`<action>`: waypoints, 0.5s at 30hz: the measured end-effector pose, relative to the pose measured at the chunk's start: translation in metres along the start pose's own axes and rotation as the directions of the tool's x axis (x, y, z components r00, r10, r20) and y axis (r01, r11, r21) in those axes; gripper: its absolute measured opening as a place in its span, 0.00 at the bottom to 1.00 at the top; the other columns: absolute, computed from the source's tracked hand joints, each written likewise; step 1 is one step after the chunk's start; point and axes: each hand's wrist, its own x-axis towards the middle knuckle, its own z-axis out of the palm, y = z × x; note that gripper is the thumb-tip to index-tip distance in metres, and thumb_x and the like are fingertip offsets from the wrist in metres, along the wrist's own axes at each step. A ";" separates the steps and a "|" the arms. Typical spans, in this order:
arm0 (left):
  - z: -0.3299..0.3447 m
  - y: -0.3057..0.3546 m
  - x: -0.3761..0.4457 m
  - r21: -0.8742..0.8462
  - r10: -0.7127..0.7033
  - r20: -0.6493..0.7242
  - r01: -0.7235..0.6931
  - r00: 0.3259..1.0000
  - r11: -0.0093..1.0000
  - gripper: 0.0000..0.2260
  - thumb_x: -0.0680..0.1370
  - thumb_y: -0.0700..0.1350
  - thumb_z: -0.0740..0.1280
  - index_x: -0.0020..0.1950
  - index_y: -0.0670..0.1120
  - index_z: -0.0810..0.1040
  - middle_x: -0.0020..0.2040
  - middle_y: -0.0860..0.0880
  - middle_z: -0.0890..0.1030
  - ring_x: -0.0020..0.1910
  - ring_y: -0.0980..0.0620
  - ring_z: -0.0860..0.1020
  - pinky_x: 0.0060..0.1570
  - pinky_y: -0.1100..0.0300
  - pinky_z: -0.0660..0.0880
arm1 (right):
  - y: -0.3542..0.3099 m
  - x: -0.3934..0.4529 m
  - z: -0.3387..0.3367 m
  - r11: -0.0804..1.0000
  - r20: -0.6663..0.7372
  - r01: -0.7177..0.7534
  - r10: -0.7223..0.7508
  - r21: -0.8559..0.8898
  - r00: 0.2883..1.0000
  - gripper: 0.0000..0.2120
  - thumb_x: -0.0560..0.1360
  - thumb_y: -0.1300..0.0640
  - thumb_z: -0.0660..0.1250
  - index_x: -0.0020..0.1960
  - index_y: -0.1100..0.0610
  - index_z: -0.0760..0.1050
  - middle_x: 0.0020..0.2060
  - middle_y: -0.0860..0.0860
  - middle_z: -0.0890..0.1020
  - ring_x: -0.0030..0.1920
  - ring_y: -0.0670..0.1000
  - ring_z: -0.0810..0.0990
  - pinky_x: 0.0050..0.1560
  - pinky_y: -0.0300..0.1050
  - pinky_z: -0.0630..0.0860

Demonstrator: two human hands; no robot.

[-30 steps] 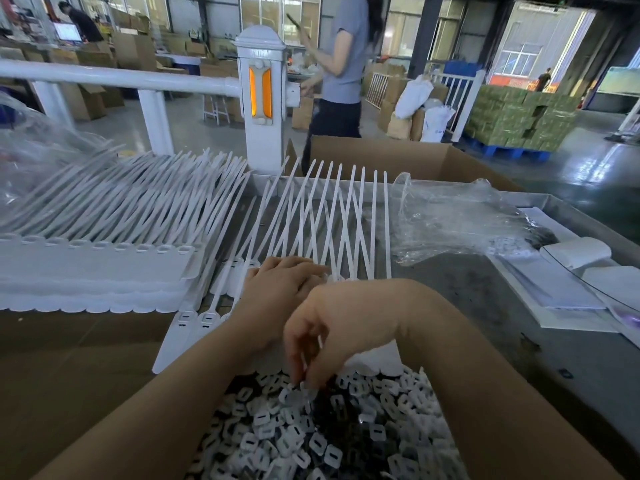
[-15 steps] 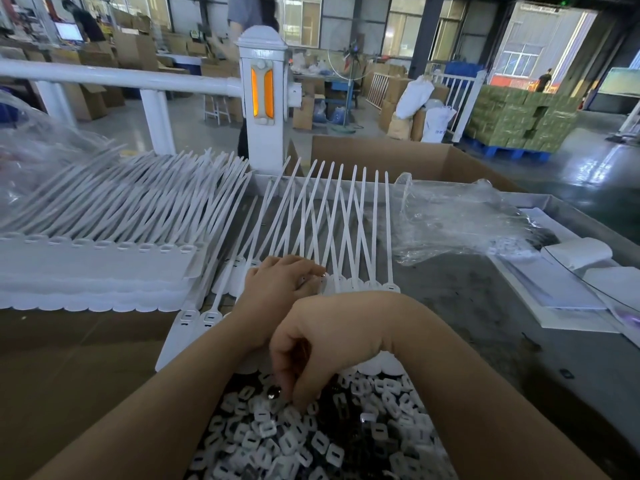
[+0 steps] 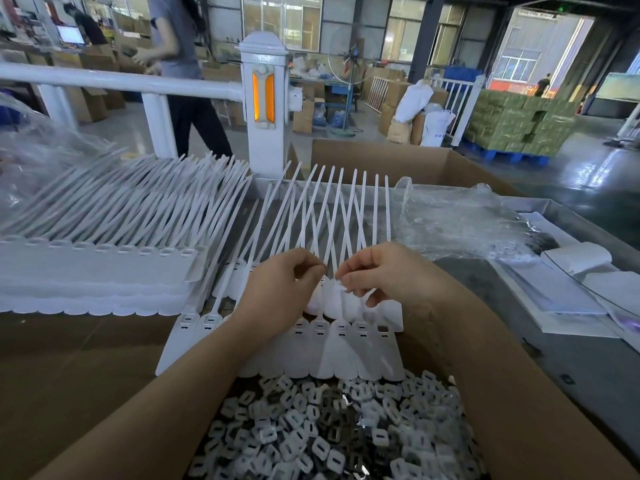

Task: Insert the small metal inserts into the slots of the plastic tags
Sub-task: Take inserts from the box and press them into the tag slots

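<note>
Item one: our left hand (image 3: 277,292), at centre frame, fingers curled, fingertips pinching the head of a white plastic tag on the strip of plastic tags (image 3: 332,344) lying in front of us.

Item two: our right hand (image 3: 377,275), just to the 3 o'clock side of the left, fingers curled, thumb and forefinger pinching at the same tag head; whether an insert sits between those fingertips we cannot tell, as the spot is small and blurred.

Item three: the tag strip itself, flat on the work table (image 3: 69,368), heads toward us, long thin tails fanning away toward 12 o'clock.

Item four: the small inserts (image 3: 329,438), a loose heap of white and dark pieces at 6 o'clock, directly below our wrists, touching the near edge of the tag strip.

Item five: stacked tag strips (image 3: 97,268) at 9 o'clock, well apart from our hands.

Item six: a clear plastic bag (image 3: 457,223) at 2 o'clock, crumpled; beyond it an open cardboard box (image 3: 415,161).

Item seven: a white railing post (image 3: 265,98) with an orange reflector at 12 o'clock; a person (image 3: 180,64) walking behind the rail at 11 o'clock.
</note>
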 end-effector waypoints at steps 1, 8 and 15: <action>0.001 0.002 0.000 -0.049 -0.022 0.025 0.023 0.999 0.999 0.05 0.80 0.50 0.66 0.46 0.53 0.81 0.37 0.56 0.80 0.32 0.62 0.75 0.31 0.70 0.69 | 0.000 0.001 0.000 1.000 -0.001 -0.004 0.004 0.013 1.000 0.04 0.75 0.63 0.72 0.46 0.55 0.84 0.35 0.48 0.85 0.33 0.41 0.81 0.34 0.33 0.77; -0.001 0.009 -0.002 -0.206 -0.089 0.150 0.119 0.985 0.971 0.07 0.78 0.51 0.70 0.44 0.50 0.82 0.28 0.57 0.76 0.24 0.63 0.70 0.25 0.70 0.67 | 0.003 0.003 -0.001 0.991 -0.012 0.018 -0.017 0.131 1.000 0.03 0.75 0.64 0.73 0.47 0.57 0.83 0.37 0.50 0.85 0.35 0.44 0.82 0.37 0.34 0.78; 0.002 0.014 -0.006 -0.090 -0.079 0.222 0.101 0.972 0.991 0.05 0.78 0.49 0.69 0.43 0.51 0.81 0.30 0.55 0.76 0.26 0.61 0.71 0.27 0.69 0.69 | 0.008 0.001 -0.005 0.997 0.087 -0.011 0.004 0.076 0.996 0.05 0.73 0.65 0.74 0.48 0.59 0.82 0.38 0.52 0.85 0.37 0.46 0.82 0.39 0.37 0.79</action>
